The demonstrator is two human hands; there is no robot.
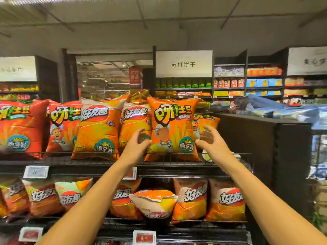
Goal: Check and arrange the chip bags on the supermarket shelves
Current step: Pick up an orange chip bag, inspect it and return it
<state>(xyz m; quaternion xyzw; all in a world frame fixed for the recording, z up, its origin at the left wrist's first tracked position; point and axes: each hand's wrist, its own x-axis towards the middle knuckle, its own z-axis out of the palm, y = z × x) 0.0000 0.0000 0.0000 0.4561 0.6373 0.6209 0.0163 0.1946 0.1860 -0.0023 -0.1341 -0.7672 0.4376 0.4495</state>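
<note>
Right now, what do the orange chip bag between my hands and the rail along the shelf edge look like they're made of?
Orange chip bag: seemingly glossy plastic film, going by its sheen, creases and puffed shape. Shelf rail: thin dark wire, probably coated metal, matte.

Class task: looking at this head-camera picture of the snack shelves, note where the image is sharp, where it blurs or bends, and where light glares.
Head view: sharp on the upright orange chip bag between the left hand and right hand; glare streaks the glossy red bags; the ceiling and edges smear and bow from the wide lens; the blue packs at right are blurred.
</note>
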